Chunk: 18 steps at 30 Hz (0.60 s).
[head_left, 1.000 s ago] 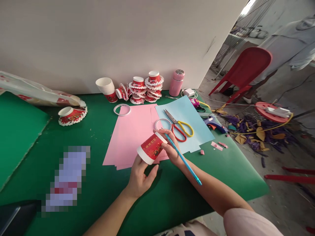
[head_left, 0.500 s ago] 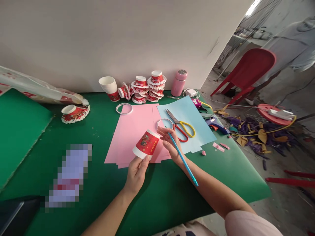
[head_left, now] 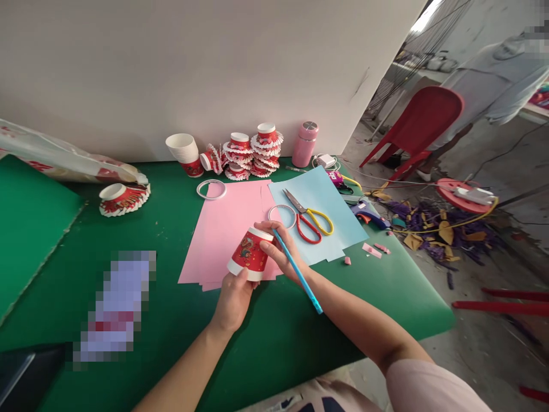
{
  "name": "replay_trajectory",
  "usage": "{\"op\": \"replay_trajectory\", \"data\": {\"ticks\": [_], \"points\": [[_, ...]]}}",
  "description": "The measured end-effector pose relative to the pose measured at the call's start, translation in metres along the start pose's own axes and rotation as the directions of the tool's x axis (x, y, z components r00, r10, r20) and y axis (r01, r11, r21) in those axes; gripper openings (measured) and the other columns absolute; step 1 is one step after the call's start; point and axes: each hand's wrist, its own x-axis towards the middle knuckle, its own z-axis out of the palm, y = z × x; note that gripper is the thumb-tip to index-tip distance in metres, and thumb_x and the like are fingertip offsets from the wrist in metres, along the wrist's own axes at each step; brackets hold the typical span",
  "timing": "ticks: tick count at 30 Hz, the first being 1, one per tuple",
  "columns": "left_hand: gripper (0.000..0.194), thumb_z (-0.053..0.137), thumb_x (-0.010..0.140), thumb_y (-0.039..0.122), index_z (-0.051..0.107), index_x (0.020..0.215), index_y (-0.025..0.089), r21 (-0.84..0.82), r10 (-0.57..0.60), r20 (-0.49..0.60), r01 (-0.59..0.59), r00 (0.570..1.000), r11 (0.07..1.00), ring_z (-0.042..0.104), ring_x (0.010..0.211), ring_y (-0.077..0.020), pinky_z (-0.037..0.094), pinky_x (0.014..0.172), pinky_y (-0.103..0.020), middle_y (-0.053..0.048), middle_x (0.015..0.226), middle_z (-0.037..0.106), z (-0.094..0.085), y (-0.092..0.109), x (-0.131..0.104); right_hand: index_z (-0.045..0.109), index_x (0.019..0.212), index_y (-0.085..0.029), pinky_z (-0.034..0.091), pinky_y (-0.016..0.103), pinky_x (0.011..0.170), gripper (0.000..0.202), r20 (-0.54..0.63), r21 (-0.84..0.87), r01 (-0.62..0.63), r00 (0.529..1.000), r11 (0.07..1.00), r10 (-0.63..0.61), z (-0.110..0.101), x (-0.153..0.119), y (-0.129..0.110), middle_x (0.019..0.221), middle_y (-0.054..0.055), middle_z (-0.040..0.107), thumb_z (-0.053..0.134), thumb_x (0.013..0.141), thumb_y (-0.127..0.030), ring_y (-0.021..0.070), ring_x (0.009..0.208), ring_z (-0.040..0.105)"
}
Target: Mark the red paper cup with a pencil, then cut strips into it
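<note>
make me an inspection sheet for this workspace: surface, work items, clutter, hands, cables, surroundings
Surface: green table, with small pink scraps toward the right.
Work items: red-and-white paper cup, tilted; blue pencil; pink paper; blue paper with scissors lying open on it.
Clutter: fringed cups piled near the wall; pink bottle upright; glue gun at the right edge.
Hands: left hand grips the cup; right hand holds the pencil and touches the cup.
Cables: yellow cable by the red reel.
Surroundings: red chair, another person near it.
</note>
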Motion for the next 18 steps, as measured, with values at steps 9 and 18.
{"op": "replay_trajectory", "data": {"ticks": [9, 18], "points": [[0.022, 0.069, 0.073, 0.024, 0.066, 0.093, 0.015, -0.277, -0.08, -0.088, 0.053, 0.993, 0.96, 0.064, 0.07, -0.0167, 0.049, 0.053, -0.024, -0.007, 0.088, 0.07, -0.002, 0.007, 0.014, 0.047, 0.12, -0.028, 0.042, 0.046, 0.104, 0.034, -0.121, -0.247, 0.18, 0.969, 0.952, -0.214, -0.012, 0.009, 0.006, 0.127, 0.008, 0.054, 0.045, 0.093, -0.048, 0.0235, 0.117, 0.055], [0.031, 0.078, 0.066, 0.034, 0.067, 0.085, 0.012, -0.163, -0.01, -0.075, -0.002, 0.997, 0.987, 0.062, 0.056, -0.0153, 0.05, 0.054, -0.026, -0.005, 0.069, 0.069, -0.001, 0.004, 0.017, 0.045, 0.135, -0.021, 0.037, 0.053, 0.1, 0.052, 0.232, -0.833, 0.317, 0.944, 0.454, -0.234, -0.001, 0.002, -0.024, 0.139, 0.014, 0.052, 0.042, 0.085, -0.01, 0.0326, 0.129, 0.044]]}}
